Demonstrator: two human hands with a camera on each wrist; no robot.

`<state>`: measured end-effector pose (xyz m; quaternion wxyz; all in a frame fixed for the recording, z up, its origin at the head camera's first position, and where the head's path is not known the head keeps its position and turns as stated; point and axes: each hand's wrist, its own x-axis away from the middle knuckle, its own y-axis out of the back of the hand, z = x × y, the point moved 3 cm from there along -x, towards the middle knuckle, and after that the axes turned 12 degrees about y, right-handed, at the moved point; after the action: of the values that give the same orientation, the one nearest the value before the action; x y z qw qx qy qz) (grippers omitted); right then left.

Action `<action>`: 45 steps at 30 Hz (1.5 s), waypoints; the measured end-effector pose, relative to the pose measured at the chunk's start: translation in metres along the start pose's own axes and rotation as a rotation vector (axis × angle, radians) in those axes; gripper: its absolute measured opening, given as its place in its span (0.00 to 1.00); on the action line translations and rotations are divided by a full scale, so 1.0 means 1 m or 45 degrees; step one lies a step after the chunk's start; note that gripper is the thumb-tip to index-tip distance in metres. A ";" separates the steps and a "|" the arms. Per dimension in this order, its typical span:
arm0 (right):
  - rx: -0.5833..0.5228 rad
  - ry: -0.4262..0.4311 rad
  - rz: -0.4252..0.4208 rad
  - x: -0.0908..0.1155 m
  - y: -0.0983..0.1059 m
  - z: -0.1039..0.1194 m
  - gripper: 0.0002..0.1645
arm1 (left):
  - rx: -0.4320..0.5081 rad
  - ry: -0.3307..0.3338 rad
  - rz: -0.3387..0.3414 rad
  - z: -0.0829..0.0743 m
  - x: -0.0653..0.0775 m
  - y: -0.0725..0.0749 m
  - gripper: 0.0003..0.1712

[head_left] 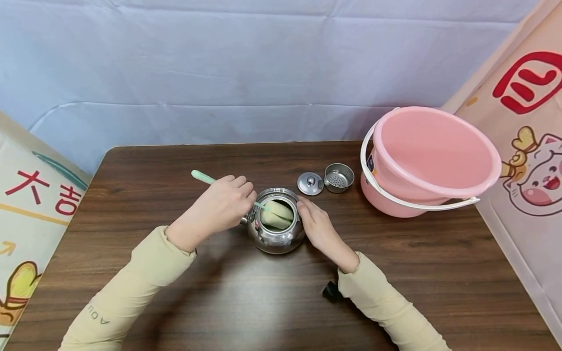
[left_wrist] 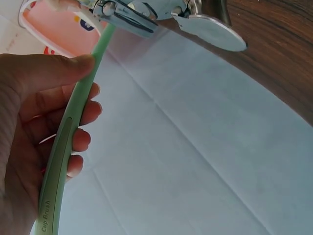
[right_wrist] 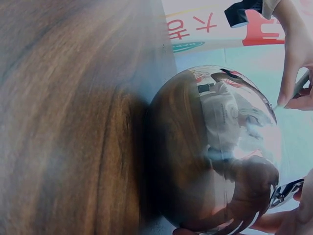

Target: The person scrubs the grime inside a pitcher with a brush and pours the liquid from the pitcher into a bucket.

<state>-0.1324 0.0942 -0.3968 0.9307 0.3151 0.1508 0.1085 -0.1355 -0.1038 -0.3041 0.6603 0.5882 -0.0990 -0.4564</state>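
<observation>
A stainless steel kettle (head_left: 275, 242) stands uncovered on the table in the middle of the head view. My left hand (head_left: 228, 202) grips the pale green handle of a cup brush (left_wrist: 73, 110), thumb on one side and curled fingers on the other. The brush's pale sponge head (head_left: 276, 214) is inside the kettle's round mouth; its lower end is hidden. At the kettle's right side, my right hand (head_left: 317, 224) holds the body, its fingers lying round the curve. The shiny belly of the kettle fills much of the right wrist view, with fingers along its lower edge.
Behind the kettle to the right lie its knobbed lid (head_left: 310, 184) and a small perforated metal strainer (head_left: 339, 178). A pink bucket (head_left: 395, 195) with a white handle stands at the table's back right. Light cloth (head_left: 219, 73) hangs behind the brown wooden table (head_left: 263, 307).
</observation>
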 end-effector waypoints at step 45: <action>0.001 0.014 0.006 0.001 -0.003 -0.001 0.27 | 0.163 0.082 -0.019 0.005 0.003 -0.016 0.09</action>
<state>-0.1317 0.0925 -0.3991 0.9295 0.3152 0.1552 0.1122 -0.1452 -0.1079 -0.3173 0.6206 0.6443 -0.1024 -0.4351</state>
